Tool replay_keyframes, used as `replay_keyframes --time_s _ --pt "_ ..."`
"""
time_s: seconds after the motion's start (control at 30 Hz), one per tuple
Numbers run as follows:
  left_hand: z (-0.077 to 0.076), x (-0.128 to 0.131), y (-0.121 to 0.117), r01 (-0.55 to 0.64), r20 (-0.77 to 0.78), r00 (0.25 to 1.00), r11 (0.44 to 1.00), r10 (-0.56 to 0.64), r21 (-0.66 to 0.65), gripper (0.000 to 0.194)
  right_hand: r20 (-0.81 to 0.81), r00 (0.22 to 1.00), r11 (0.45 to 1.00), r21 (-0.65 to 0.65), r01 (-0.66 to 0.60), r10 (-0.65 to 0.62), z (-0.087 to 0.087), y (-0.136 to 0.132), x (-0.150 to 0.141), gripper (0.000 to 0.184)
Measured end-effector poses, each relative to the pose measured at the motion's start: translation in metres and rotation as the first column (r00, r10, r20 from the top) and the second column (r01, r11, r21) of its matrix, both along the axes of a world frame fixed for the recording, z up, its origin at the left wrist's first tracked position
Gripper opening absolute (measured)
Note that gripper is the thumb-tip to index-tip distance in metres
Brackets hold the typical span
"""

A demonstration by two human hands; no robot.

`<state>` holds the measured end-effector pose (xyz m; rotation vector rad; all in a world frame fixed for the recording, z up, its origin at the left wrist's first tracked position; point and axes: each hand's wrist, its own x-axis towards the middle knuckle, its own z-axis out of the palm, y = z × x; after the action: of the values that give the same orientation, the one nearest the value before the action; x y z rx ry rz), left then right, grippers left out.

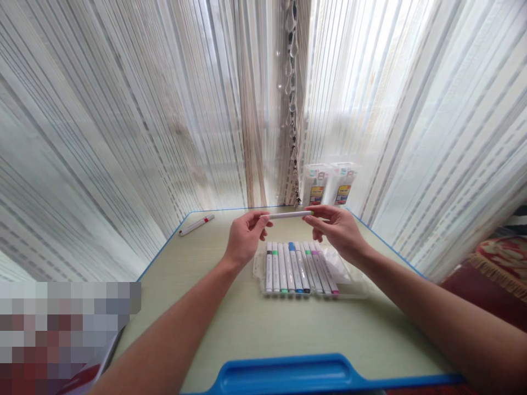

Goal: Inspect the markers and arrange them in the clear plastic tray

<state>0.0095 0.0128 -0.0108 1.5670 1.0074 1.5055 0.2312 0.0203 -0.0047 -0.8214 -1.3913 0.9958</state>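
Observation:
Held level above the table is a white marker (287, 215) with a green end on the right. My left hand (246, 237) pinches its left end between thumb and fingers. At the green end, my right hand (335, 227) grips it with thumb and index finger. Just below the hands lies a clear plastic marker case (349, 288), with several white markers (291, 269) side by side in it. Their tips and bands show black, green, blue and purple. Part of the case's right side sits behind my right wrist.
A lone white marker with a red band (196, 225) lies at the table's far left. Two clear packages (316, 186) stand upright at the back right, before string curtains (197, 109). The pale green table (247, 334) has a blue edge and a blue front tray (286, 373).

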Motion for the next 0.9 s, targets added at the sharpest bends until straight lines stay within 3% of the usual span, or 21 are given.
replay_keyframes --time_s 0.57,0.9 --pt "0.0029 0.0028 -0.0033 0.031 0.088 0.996 0.999 -0.029 -0.022 0.034 0.055 0.996 0.997 -0.007 0.07 -0.07 -0.0023 0.003 0.001 0.04" --pt "0.0013 0.0016 -0.0017 -0.01 0.075 0.997 1.0 0.011 -0.02 0.035 0.058 0.997 0.998 -0.014 0.061 -0.06 0.0 0.0005 0.0005 0.046"
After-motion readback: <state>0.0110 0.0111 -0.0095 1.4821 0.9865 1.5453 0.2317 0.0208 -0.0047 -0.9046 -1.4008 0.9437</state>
